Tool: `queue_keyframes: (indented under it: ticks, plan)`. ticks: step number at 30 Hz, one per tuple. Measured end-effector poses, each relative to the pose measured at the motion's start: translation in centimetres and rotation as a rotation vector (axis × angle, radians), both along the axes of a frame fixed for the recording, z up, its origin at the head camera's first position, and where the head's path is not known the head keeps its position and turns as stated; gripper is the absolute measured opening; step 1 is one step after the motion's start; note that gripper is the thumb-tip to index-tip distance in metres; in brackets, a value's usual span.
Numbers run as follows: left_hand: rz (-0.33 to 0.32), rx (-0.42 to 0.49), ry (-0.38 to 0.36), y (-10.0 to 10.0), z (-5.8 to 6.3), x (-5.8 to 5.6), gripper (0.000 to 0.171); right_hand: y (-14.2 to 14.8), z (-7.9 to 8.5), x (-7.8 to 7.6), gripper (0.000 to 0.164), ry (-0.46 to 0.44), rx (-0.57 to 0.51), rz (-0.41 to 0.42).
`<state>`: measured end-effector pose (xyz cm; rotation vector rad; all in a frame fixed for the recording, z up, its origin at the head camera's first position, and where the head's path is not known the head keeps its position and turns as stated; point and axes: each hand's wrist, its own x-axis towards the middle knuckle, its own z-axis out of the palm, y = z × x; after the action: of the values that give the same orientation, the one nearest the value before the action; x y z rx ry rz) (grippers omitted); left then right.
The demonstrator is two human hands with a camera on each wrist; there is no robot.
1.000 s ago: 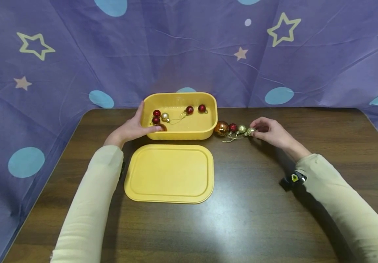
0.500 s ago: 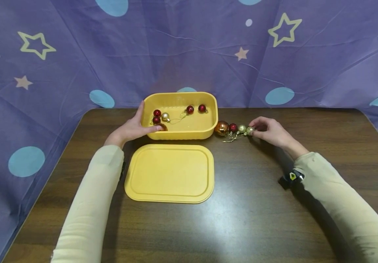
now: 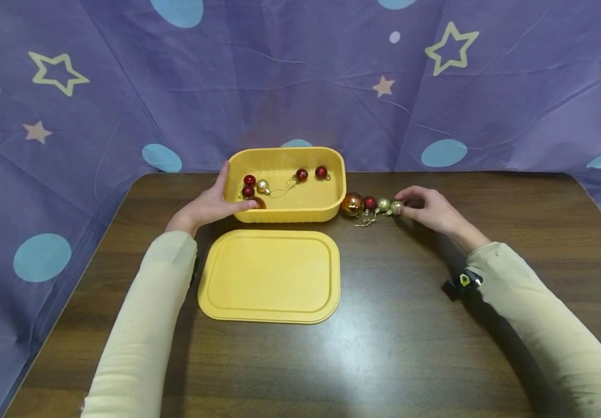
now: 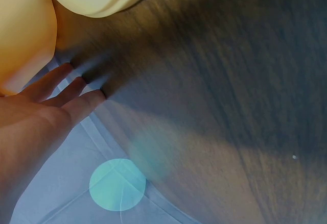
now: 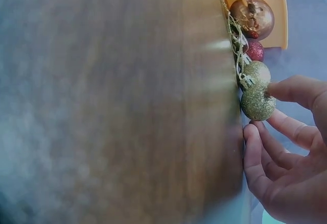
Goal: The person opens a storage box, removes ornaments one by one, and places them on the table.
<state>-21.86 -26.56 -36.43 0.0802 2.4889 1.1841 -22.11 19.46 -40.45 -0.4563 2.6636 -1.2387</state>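
An open yellow plastic container (image 3: 290,215) stands at the back of the table, with several small red baubles, a pale gold one (image 3: 262,186) and a partly hidden copper one inside. My left hand (image 3: 203,203) holds its left end, thumb over the front rim, other fingers outside. To the container's right runs a row: a shiny copper bauble (image 3: 353,204), a red glitter bauble (image 5: 254,50) and two gold glitter ones. My right hand (image 3: 431,212) pinches the outermost gold glitter bauble (image 5: 257,104) between thumb and fingers, right against its gold neighbour (image 5: 256,71).
In front of the container lies its flat yellow lid (image 3: 269,276). Gold hanging strings (image 3: 365,222) trail before the row of baubles. A purple curtain (image 3: 300,75) with stars and dots hangs directly behind the brown wooden table (image 3: 410,348).
My right hand has shifted slightly left with the outermost gold bauble, which sits closer to its neighbour. The left hand and container have stayed put.
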Motion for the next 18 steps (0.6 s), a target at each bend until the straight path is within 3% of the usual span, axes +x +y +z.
queue_keyframes:
  ticks: [11,18]
  plan:
    - [-0.011,-0.031,0.039,0.0,-0.2,0.2,0.120,0.4,0.1,-0.1,0.034,0.006,-0.138,-0.002]
    - [-0.024,-0.032,0.043,0.0,-0.1,0.3,0.119,-0.7,1.4,-0.5,0.036,0.033,-0.205,-0.047]
